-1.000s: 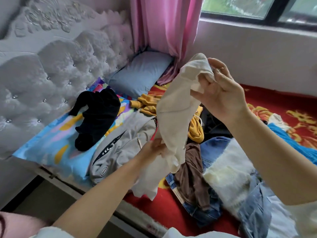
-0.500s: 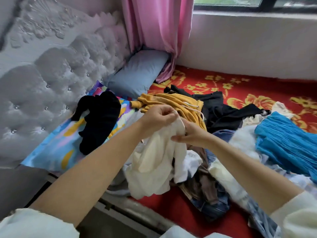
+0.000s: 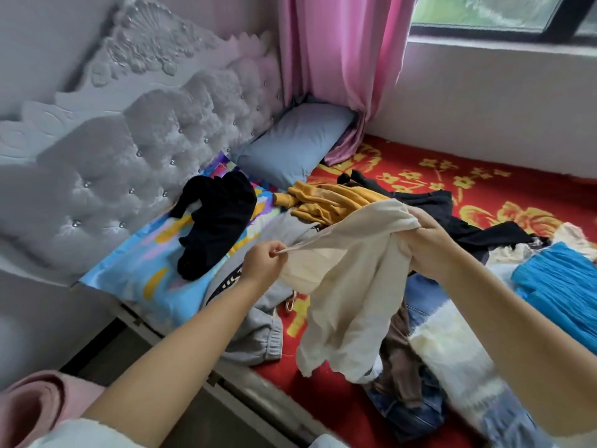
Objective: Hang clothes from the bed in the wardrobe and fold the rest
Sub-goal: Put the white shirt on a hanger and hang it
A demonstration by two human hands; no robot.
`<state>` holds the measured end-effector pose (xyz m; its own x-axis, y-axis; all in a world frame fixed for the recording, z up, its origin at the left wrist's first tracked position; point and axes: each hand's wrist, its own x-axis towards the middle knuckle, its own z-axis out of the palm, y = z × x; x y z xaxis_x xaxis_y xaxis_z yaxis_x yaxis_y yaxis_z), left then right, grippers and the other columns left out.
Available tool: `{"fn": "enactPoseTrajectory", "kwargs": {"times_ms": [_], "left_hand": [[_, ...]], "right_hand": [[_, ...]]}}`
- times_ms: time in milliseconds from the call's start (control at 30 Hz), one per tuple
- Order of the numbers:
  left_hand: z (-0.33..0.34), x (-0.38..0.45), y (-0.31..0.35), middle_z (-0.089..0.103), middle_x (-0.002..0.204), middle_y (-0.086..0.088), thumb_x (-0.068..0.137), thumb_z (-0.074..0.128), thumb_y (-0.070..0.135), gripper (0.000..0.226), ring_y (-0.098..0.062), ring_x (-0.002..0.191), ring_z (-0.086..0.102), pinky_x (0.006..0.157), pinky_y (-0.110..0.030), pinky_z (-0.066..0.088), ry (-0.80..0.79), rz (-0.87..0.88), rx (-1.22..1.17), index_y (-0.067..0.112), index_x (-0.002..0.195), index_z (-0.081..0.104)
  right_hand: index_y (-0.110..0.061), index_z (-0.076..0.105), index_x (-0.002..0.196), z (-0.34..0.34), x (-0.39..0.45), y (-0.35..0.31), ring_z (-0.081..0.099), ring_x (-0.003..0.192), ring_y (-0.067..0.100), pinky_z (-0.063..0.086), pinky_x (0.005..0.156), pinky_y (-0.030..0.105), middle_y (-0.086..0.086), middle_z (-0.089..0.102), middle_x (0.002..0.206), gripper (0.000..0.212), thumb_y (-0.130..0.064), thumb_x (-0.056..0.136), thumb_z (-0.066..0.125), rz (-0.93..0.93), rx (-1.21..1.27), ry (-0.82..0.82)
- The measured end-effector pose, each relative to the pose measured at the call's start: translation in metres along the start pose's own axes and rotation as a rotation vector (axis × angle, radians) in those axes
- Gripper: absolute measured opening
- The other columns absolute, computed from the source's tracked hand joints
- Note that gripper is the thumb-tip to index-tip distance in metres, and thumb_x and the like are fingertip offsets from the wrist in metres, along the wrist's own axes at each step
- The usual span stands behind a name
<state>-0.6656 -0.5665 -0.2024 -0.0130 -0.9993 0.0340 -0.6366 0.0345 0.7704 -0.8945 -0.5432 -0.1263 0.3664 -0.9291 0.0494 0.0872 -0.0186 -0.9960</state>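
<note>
Now both hands are holding a thin cream-coloured knit top (image 3: 349, 286) up over the near edge of the bed.

Nearest, its loose lower part is hanging limp above the red flowered bedspread (image 3: 484, 195), so it looks light, soft and floppy. The left hand (image 3: 263, 263) is pinching a thin edge between closed fingertips; the right hand (image 3: 429, 240) is bunching fabric in a closed fist. Its stretched top edge is running left to right, rising rightward; the shoulders seem the best hold. Beyond, a mustard-yellow hoodie (image 3: 326, 202) is lying crumpled.
</note>
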Motion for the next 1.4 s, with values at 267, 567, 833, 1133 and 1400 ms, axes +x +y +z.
{"fn": "enactPoseTrajectory", "kwargs": {"times_ms": [267, 567, 833, 1133, 1400], "left_hand": [[-0.009, 0.002, 0.022, 0.040, 0.068, 0.005, 0.095, 0.044, 0.012, 0.016, -0.006, 0.061, 0.038, 0.055, -0.015, 0.032, -0.132, 0.033, -0.111, 0.013, 0.080, 0.042], [-0.056, -0.010, 0.040, 0.047, 0.061, 0.002, 0.085, 0.055, 0.002, 0.030, -0.015, 0.063, 0.041, 0.050, -0.014, 0.032, 0.164, -0.116, -0.081, 0.019, 0.062, 0.046], [-0.126, -0.089, 0.035, 0.045, 0.057, 0.005, 0.071, 0.060, 0.013, 0.021, -0.011, 0.053, 0.039, 0.047, -0.013, 0.031, 0.338, -0.229, 0.101, 0.024, 0.062, 0.045], [-0.226, -0.288, -0.023, 0.047, 0.060, 0.005, 0.077, 0.058, -0.001, 0.033, -0.018, 0.060, 0.045, 0.047, -0.015, 0.030, 0.484, -0.586, 0.372, 0.027, 0.067, 0.044], [-0.304, -0.470, -0.042, 0.050, 0.110, -0.009, 0.088, 0.042, 0.004, 0.021, -0.028, 0.104, 0.047, 0.078, -0.032, 0.038, 0.801, -0.888, 0.726, 0.009, 0.103, 0.057]], "right_hand": [[-0.020, 0.073, 0.061, -0.019, -0.002, -0.029, 0.064, 0.058, 0.010, 0.051, 0.054, 0.018, -0.002, 0.068, 0.062, 0.059, 0.003, 0.090, 0.026, -0.139, 0.294, 0.276], [-0.018, 0.054, 0.105, -0.002, -0.004, 0.014, 0.052, 0.075, 0.015, 0.041, 0.053, 0.018, 0.002, 0.053, 0.089, 0.060, -0.016, 0.045, 0.054, 0.406, -0.354, 0.013], [-0.015, 0.036, 0.056, 0.090, 0.014, 0.061, 0.032, 0.050, 0.008, 0.023, 0.042, 0.019, -0.004, 0.036, 0.056, 0.035, -0.019, 0.080, 0.061, 0.178, -0.856, -0.298], [-0.013, 0.046, 0.067, 0.227, 0.037, 0.032, 0.046, 0.074, 0.022, 0.032, 0.057, 0.029, 0.007, 0.049, 0.071, 0.021, -0.001, 0.084, 0.045, -0.204, -1.059, -0.469], [-0.007, 0.066, 0.078, 0.413, -0.039, -0.032, 0.048, 0.068, 0.019, 0.024, 0.052, 0.028, 0.009, 0.050, 0.066, 0.044, -0.018, 0.057, 0.030, -0.541, -0.742, -0.666]]}}
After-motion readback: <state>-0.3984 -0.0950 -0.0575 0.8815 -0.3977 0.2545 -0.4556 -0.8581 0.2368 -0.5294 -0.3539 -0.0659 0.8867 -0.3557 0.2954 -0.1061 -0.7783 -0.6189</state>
